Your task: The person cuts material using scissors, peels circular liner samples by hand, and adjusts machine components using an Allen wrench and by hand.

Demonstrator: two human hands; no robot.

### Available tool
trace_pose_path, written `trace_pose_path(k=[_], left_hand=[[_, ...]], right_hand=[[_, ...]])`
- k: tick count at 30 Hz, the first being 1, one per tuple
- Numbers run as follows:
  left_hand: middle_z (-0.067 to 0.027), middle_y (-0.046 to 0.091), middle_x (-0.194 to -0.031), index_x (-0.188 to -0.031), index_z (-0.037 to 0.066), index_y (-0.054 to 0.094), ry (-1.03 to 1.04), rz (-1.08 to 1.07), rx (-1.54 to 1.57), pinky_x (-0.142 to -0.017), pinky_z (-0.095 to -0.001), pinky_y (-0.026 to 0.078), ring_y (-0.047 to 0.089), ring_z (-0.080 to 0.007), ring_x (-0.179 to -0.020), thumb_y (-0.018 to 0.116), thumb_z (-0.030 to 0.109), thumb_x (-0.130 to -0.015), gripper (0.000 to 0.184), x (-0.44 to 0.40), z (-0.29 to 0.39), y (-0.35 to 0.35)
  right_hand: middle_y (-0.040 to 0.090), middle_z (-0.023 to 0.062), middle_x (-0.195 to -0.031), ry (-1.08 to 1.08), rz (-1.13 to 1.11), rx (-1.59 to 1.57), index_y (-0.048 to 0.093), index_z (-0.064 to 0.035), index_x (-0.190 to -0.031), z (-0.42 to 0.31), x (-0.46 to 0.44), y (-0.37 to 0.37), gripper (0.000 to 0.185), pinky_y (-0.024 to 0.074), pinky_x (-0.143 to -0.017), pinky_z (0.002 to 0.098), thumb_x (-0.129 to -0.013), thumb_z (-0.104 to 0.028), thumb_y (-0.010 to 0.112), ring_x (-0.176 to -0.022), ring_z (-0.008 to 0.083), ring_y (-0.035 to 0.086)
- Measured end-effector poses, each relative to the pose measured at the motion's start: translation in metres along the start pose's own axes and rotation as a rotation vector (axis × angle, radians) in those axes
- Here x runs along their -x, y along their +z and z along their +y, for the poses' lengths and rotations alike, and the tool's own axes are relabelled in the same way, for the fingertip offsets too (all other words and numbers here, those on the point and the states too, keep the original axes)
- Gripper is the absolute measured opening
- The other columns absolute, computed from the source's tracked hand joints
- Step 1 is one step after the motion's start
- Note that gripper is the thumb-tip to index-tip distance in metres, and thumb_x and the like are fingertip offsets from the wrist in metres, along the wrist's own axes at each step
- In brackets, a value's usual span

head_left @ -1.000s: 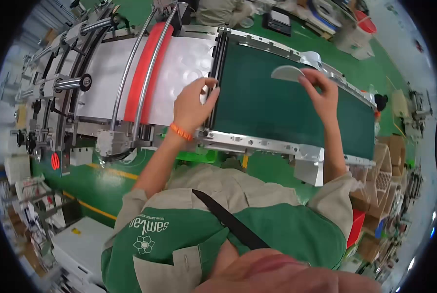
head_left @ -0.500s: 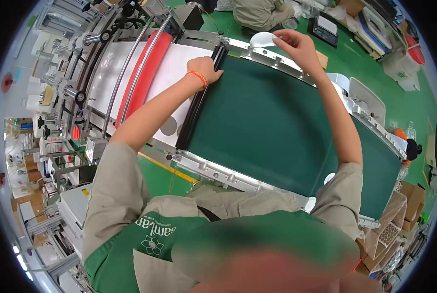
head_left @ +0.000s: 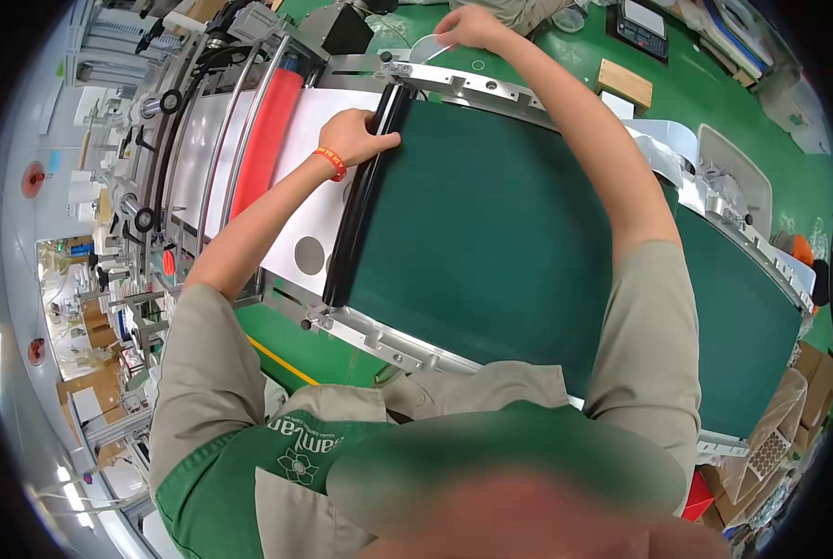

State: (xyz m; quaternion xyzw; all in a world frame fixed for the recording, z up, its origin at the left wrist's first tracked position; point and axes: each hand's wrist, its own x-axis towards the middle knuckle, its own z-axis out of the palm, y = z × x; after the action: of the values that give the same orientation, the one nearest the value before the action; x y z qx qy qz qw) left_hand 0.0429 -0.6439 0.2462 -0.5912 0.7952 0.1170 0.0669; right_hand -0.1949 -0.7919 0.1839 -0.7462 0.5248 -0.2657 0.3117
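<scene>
My left hand (head_left: 356,138), with an orange wristband, rests at the black roller (head_left: 365,200) between the white sheet and the green belt; its thumb lies over the roller and its other fingers are partly hidden. Stretched over the far rail, my right hand (head_left: 467,28) pinches a thin pale disc (head_left: 426,49) by its edge. The white sheet (head_left: 291,222) has round grey holes or spots near its right edge. To the right of the roller runs the green belt (head_left: 491,224).
A red roller (head_left: 265,140) and metal bars cross the machine on the left. Metal rails (head_left: 477,86) border the belt. Beyond it are a wooden block (head_left: 625,86), a scale (head_left: 640,28), a clear bin (head_left: 733,172) and a person's clothed legs (head_left: 519,11).
My right hand has moved from above the belt to beyond the far rail, carrying the disc left. My left hand has shifted to the roller, and the camera view has turned and moved.
</scene>
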Motion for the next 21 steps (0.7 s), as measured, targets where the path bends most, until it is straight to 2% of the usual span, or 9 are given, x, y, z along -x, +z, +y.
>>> trace_pose_path(k=[2, 4, 5, 8, 9, 12, 13, 17, 21], left_hand=[[-0.0141, 0.061, -0.063, -0.070, 0.002, 0.066, -0.002, 0.009, 0.031, -0.058, -0.0361, 0.047, 0.060, -0.0280, -0.061, 0.061, 0.052, -0.058, 0.051, 0.001, 0.000, -0.001], [-0.0140, 0.060, -0.060, -0.067, 0.001, 0.065, -0.015, 0.003, 0.022, -0.057, -0.0365, 0.047, 0.059, -0.0280, -0.058, 0.062, 0.051, -0.058, 0.051, 0.002, 0.000, -0.002], [-0.0142, 0.059, -0.059, -0.066, 0.001, 0.064, -0.005, 0.021, 0.022, -0.057, -0.0368, 0.046, 0.059, -0.0281, -0.058, 0.062, 0.051, -0.058, 0.051, 0.003, 0.000, -0.002], [-0.0140, 0.058, -0.058, -0.065, 0.001, 0.063, 0.012, 0.039, 0.013, -0.055, -0.0368, 0.045, 0.058, -0.0282, -0.057, 0.062, 0.051, -0.058, 0.051, 0.001, 0.000, -0.001], [-0.0135, 0.059, -0.059, -0.065, 0.001, 0.063, 0.006, 0.033, 0.036, -0.055, -0.0363, 0.046, 0.058, -0.0281, -0.058, 0.061, 0.051, -0.058, 0.051, 0.001, -0.001, 0.000], [-0.0122, 0.059, -0.059, -0.066, 0.002, 0.063, -0.005, 0.003, 0.024, -0.055, -0.0357, 0.046, 0.059, -0.0276, -0.059, 0.061, 0.053, -0.059, 0.052, 0.004, 0.000, -0.003], [-0.0114, 0.060, -0.060, -0.066, 0.002, 0.063, -0.003, -0.014, -0.011, -0.055, -0.0354, 0.046, 0.059, -0.0272, -0.059, 0.061, 0.055, -0.059, 0.053, 0.003, 0.001, -0.006], [-0.0114, 0.062, -0.063, -0.066, 0.004, 0.064, 0.066, -0.101, -0.158, -0.058, -0.0362, 0.048, 0.061, -0.0270, -0.063, 0.056, 0.067, -0.065, 0.064, -0.001, 0.001, -0.018], [-0.0136, 0.063, -0.069, -0.068, 0.003, 0.065, 0.083, -0.118, -0.281, -0.062, -0.0371, 0.049, 0.062, -0.0294, -0.067, 0.050, 0.066, -0.072, 0.065, -0.001, 0.009, -0.019]], right_hand=[[0.069, 0.0001, -0.077, -0.081, -0.093, 0.055, 0.070, -0.0165, -0.092, 0.001, -0.009, 0.010, 0.025, 0.0472, -0.057, 0.0290, -0.069, -0.027, 0.067, -0.067, 0.0119, 0.065], [0.068, -0.0013, -0.076, 0.093, -0.272, -0.214, 0.070, -0.0168, -0.096, 0.000, -0.012, 0.016, 0.028, 0.0405, -0.046, 0.0274, -0.069, -0.024, 0.069, -0.065, 0.0088, 0.064], [0.067, -0.0018, -0.075, 0.126, -0.338, -0.074, 0.069, -0.0155, -0.101, -0.005, -0.018, 0.016, 0.032, 0.0318, -0.040, 0.0257, -0.069, -0.022, 0.070, -0.054, 0.0070, 0.055], [0.067, -0.0023, -0.076, 0.116, -0.556, -0.094, 0.069, -0.0155, -0.101, -0.018, -0.024, 0.018, 0.034, 0.0292, -0.040, 0.0263, -0.068, -0.022, 0.072, -0.047, 0.0083, 0.041], [0.067, -0.0023, -0.076, 0.116, -0.558, -0.096, 0.069, -0.0155, -0.101, -0.019, -0.025, 0.018, 0.034, 0.0292, -0.040, 0.0263, -0.068, -0.022, 0.072, -0.047, 0.0083, 0.041], [0.067, -0.0010, -0.078, 0.138, -0.458, 0.039, 0.071, -0.0182, -0.097, -0.029, -0.019, 0.017, 0.029, 0.0364, -0.047, 0.0275, -0.068, -0.024, 0.074, -0.062, 0.0099, 0.057], [0.068, 0.0003, -0.079, 0.056, -0.483, -0.134, 0.072, -0.0173, -0.095, -0.023, -0.020, 0.021, 0.027, 0.0445, -0.055, 0.0311, -0.069, -0.022, 0.074, -0.073, 0.0122, 0.064], [0.069, 0.0016, -0.080, -0.011, -0.406, -0.109, 0.072, -0.0162, -0.091, -0.018, -0.024, 0.030, 0.024, 0.0491, -0.062, 0.0353, -0.068, -0.021, 0.074, -0.073, 0.0128, 0.064], [0.069, 0.0013, -0.077, -0.073, -0.338, -0.022, 0.073, -0.0147, -0.086, -0.022, -0.026, 0.029, 0.020, 0.0510, -0.061, 0.0319, -0.067, -0.021, 0.074, -0.071, 0.0111, 0.064]])
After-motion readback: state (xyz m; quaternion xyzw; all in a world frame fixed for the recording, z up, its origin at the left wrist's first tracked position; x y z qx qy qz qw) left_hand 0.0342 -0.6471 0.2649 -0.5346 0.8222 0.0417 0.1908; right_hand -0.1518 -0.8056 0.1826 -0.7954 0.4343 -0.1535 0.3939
